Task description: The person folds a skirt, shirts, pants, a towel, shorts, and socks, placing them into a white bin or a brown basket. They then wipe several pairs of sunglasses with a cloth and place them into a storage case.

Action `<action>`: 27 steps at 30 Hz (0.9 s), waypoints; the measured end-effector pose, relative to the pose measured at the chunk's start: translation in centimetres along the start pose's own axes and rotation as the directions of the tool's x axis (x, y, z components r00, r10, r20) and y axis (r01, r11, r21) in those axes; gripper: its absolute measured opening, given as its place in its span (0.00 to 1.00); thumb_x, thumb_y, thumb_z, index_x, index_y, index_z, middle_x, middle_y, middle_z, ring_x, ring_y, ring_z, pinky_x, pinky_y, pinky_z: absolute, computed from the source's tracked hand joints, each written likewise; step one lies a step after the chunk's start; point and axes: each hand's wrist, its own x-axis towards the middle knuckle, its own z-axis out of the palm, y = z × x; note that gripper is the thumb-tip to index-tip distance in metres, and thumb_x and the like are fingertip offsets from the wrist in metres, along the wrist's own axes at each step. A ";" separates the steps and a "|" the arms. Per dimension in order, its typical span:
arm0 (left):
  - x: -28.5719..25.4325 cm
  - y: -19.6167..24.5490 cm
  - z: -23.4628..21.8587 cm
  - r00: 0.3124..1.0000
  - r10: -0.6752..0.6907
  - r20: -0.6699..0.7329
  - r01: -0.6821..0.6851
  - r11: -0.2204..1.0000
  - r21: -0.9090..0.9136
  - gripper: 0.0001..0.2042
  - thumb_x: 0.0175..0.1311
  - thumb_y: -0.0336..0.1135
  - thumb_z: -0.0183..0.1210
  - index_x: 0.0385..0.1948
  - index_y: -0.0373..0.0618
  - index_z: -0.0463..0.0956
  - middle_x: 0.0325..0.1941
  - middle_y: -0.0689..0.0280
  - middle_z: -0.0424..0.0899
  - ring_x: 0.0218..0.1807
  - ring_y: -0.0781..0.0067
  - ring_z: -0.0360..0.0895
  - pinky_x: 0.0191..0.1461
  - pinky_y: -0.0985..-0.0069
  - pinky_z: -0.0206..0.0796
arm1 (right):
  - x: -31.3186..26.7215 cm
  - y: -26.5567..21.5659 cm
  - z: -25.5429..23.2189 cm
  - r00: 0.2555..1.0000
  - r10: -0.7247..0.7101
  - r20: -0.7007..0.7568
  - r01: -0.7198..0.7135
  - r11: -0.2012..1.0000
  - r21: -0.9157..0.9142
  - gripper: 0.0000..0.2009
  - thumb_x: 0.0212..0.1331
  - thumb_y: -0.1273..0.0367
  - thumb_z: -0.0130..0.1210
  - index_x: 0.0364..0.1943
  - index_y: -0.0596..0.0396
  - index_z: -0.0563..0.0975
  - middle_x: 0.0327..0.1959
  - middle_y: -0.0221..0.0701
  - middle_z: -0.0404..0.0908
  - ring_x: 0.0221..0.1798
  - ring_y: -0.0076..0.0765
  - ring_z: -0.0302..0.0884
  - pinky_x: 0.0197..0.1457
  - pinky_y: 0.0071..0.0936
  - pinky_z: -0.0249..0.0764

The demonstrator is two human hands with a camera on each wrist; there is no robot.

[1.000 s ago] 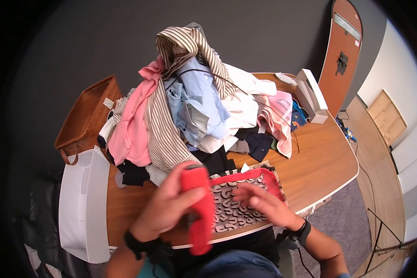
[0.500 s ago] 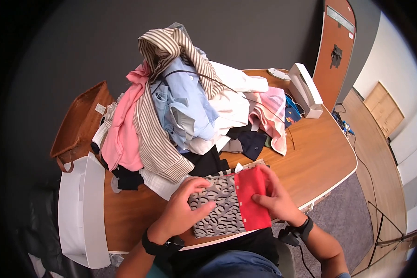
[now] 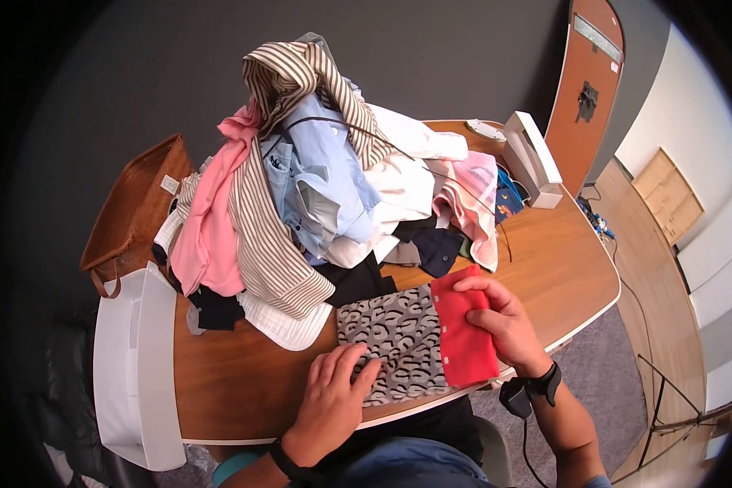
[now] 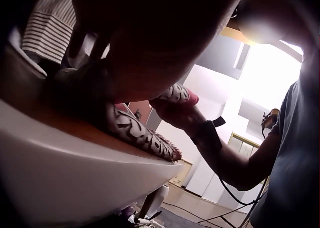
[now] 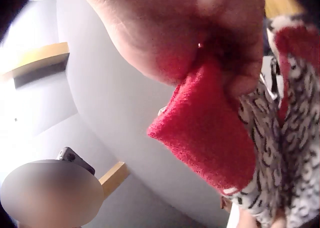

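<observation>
A folded towel [image 3: 398,342] in grey leopard print lies at the table's front edge, a red band [image 3: 468,329] along its right side. My right hand [image 3: 508,325] pinches that red end between thumb and fingers. In the right wrist view the red end [image 5: 210,133] hangs from the fingers and shows a fuzzy terry surface. The left hand [image 3: 333,398] rests with loosely bent fingers on the towel's near left part. In the left wrist view the towel's patterned edge [image 4: 142,135] sits on the tabletop, and the left hand is mostly dark.
A tall clothes heap [image 3: 317,187], with striped, pink, blue and white pieces, stands behind the towel. A brown basket [image 3: 130,211] and a white bin [image 3: 142,366] are at the left. A white box [image 3: 533,159] stands at the table's far right; a thin black cable crosses the heap.
The red end, earlier raised in my left hand, is now at the towel's right. My right hand has shifted right with it, while the left has slid toward the near left edge.
</observation>
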 end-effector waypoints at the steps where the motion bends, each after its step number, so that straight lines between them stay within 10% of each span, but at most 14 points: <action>1: 0.0 -0.1 0.1 1.000 -0.021 0.004 0.021 0.999 0.048 0.26 0.45 0.21 0.60 0.53 0.44 0.72 0.60 0.56 0.65 0.63 0.52 0.64 0.67 0.56 0.55 | 0.0 0.1 -0.6 1.000 0.008 0.014 -0.008 0.999 -0.049 0.19 0.57 0.84 0.47 0.52 0.54 0.75 0.46 0.24 0.76 0.46 0.17 0.71 0.51 0.17 0.70; 11: -0.8 -0.5 -0.2 0.974 -0.202 0.108 0.205 0.978 -0.026 0.32 0.45 0.28 0.63 0.59 0.48 0.66 0.60 0.55 0.63 0.52 0.55 0.71 0.53 0.61 0.66 | -3.3 -0.2 -1.5 0.948 0.308 -0.078 -0.314 0.873 -0.373 0.16 0.59 0.77 0.56 0.52 0.54 0.74 0.39 0.25 0.76 0.39 0.16 0.71 0.42 0.20 0.71; 17: -0.1 -0.9 -1.7 0.956 -0.252 0.152 0.286 0.919 -0.271 0.39 0.46 0.41 0.71 0.61 0.40 0.61 0.58 0.50 0.67 0.53 0.53 0.73 0.55 0.62 0.68 | -4.0 1.0 -2.2 0.997 0.075 0.020 -0.020 0.492 -0.870 0.25 0.54 0.67 0.63 0.58 0.50 0.69 0.46 0.44 0.74 0.46 0.49 0.77 0.49 0.36 0.74; 21: 0.5 -1.9 -1.7 0.810 -0.471 0.350 0.587 0.628 -0.511 0.40 0.51 0.47 0.69 0.62 0.35 0.57 0.43 0.49 0.79 0.37 0.55 0.81 0.43 0.65 0.73 | -3.4 -0.2 -1.4 0.988 0.077 -0.132 -0.152 0.461 -0.874 0.30 0.53 0.64 0.65 0.61 0.48 0.67 0.52 0.46 0.71 0.49 0.52 0.76 0.51 0.39 0.74; 27: 0.9 -3.3 0.3 0.798 -0.479 0.366 0.602 0.673 -0.430 0.38 0.53 0.42 0.66 0.63 0.40 0.56 0.37 0.51 0.81 0.38 0.53 0.81 0.43 0.66 0.72 | -3.0 1.3 -1.4 0.997 0.050 -0.054 -0.070 0.416 -0.907 0.34 0.50 0.62 0.67 0.63 0.49 0.66 0.55 0.46 0.70 0.52 0.54 0.74 0.55 0.41 0.72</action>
